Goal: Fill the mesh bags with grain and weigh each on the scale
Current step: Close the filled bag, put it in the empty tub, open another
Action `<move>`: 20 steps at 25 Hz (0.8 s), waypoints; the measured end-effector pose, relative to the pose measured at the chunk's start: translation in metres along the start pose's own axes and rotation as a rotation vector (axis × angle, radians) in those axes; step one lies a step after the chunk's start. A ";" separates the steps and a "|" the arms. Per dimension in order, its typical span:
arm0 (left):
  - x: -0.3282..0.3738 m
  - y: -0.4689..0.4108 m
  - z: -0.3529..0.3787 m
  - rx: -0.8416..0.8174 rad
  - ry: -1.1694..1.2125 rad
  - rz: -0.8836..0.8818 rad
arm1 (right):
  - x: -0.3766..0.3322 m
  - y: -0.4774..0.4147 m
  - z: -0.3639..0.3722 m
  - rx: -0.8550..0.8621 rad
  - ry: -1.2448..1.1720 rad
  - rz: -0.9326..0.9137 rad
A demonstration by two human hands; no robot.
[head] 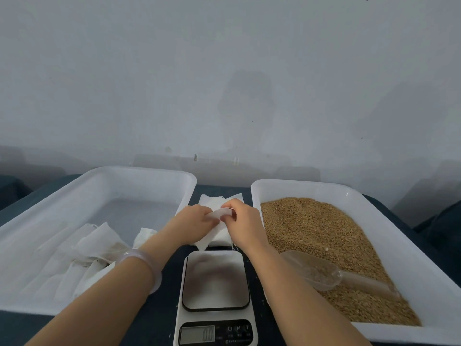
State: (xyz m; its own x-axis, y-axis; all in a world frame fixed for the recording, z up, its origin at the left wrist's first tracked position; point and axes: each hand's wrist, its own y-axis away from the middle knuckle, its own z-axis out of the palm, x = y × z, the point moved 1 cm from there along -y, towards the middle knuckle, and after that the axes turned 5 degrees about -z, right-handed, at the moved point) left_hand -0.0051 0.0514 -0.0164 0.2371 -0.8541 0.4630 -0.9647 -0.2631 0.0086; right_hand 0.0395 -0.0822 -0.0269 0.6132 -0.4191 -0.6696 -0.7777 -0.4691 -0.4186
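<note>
On the left: wide white rectangular plastic tray (99, 174), with limp white mesh bags (92, 248) heaped in its near half. Right of that, left hand (197, 218), pale translucent bangle (139, 258) on the wrist, fingers curled and pinching a single white mesh bag (220, 213). Beneath both hands, flat stack of white mesh bags (212, 199) on the dark tabletop (159, 320) between the trays, just beyond the white digital kitchen scale (215, 283); bare platform, display reading 0.0. Right hand (240, 218) touching the left, pinching the same bag's far edge. On the right: second white plastic tray (299, 184) filled with golden-brown grain (311, 233), clear plastic scoop (321, 270) lying on it at the near end, some grain inside.
</note>
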 end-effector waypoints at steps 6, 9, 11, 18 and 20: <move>-0.003 -0.002 -0.002 0.004 0.000 -0.004 | -0.001 0.001 0.000 0.010 0.018 -0.007; -0.004 -0.003 -0.002 0.032 0.051 0.000 | -0.001 0.001 0.000 0.011 0.016 -0.016; -0.005 -0.004 -0.001 0.050 0.085 0.003 | 0.000 0.001 0.000 0.019 0.010 -0.022; -0.011 -0.008 0.003 0.086 0.162 0.015 | -0.001 0.000 -0.001 0.089 -0.036 -0.042; -0.011 -0.008 0.003 0.098 0.172 0.020 | -0.001 0.000 -0.002 0.111 -0.035 -0.037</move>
State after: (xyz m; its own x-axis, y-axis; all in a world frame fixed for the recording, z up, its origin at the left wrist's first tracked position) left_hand 0.0002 0.0618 -0.0243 0.1871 -0.7723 0.6071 -0.9512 -0.2968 -0.0845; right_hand 0.0396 -0.0832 -0.0250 0.6384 -0.3744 -0.6724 -0.7661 -0.3938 -0.5081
